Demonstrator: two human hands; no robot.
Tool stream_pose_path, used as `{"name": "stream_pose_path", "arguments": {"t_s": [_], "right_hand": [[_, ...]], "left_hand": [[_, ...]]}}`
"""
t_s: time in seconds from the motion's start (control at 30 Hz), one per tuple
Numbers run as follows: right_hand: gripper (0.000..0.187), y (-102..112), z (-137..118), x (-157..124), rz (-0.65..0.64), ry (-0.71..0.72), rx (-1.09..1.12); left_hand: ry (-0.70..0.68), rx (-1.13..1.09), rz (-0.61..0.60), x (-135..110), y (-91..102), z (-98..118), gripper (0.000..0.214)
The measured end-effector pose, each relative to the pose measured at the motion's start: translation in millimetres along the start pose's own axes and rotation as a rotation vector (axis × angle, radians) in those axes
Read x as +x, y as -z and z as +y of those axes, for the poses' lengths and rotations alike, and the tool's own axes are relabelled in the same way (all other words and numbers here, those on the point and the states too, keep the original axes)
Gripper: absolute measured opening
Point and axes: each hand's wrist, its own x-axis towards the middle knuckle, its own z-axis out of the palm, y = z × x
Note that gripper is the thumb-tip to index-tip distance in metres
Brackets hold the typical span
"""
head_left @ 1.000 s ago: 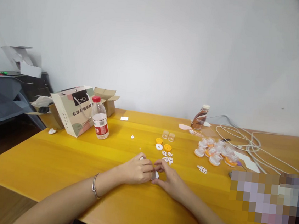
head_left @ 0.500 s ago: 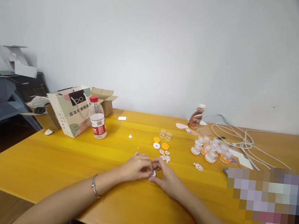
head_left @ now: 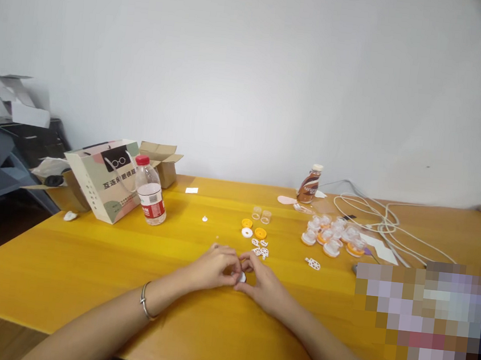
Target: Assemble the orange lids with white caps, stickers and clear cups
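Near the middle of the table my left hand (head_left: 217, 267) and my right hand (head_left: 265, 283) meet fingertip to fingertip. A small white round piece (head_left: 242, 278) is pinched between them, partly covered by the fingers. Just beyond the hands lie several white perforated pieces (head_left: 262, 252). Behind these are yellow discs (head_left: 260, 233), a white ring (head_left: 247, 233) and two clear cups (head_left: 266, 216). To the right of my right hand, one perforated white piece (head_left: 313, 263) lies apart. A tiny white part (head_left: 205, 218) sits farther back on the left.
Several clear-topped pieces with white and orange bases (head_left: 331, 247) cluster at the right. Behind them are a brown bottle (head_left: 309, 185) and coiled white cables (head_left: 384, 224). At the left stand a water bottle (head_left: 151, 196), a paper bag (head_left: 105, 183) and a cardboard box (head_left: 165, 166).
The whole view has shifted slightly, so things appear a little farther left. Both hands keep their grip on the white round piece, with barely any change in the fingers.
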Motion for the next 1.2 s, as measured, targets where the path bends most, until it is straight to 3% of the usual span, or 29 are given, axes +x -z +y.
{"name": "stream_pose_path", "arguments": {"t_s": [0.37, 0.6, 0.8, 0.93, 1.1, 1.2], "right_hand": [[0.035, -1.2, -1.9, 1.0, 0.006, 0.011, 0.054], [0.030, -0.5, 0.2, 0.7, 0.029, 0.032, 0.037], [0.028, 2.8, -0.6, 6.8, 0.043, -0.079, 0.408], [0.035, 6.3, -2.0, 10.0, 0.105, -0.159, 0.527], [0.040, 12.4, 0.8, 10.1, 0.177, -0.225, 0.495], [0.040, 14.0, 4.4, 11.3, 0.200, -0.228, 0.504]], "left_hand": [[0.064, 0.068, -0.033, 0.7, -4.0, 4.4, 0.011], [-0.029, 0.144, 0.020, -3.5, 0.1, 5.3, 0.011], [0.010, 0.030, 0.194, -2.6, 8.0, 3.3, 0.012], [0.014, -0.113, 0.206, -2.2, 18.7, -10.0, 0.015], [0.093, -0.142, 0.043, -6.8, 33.6, -44.3, 0.014], [0.123, -0.154, -0.016, -8.4, 32.5, -56.8, 0.014]]}}
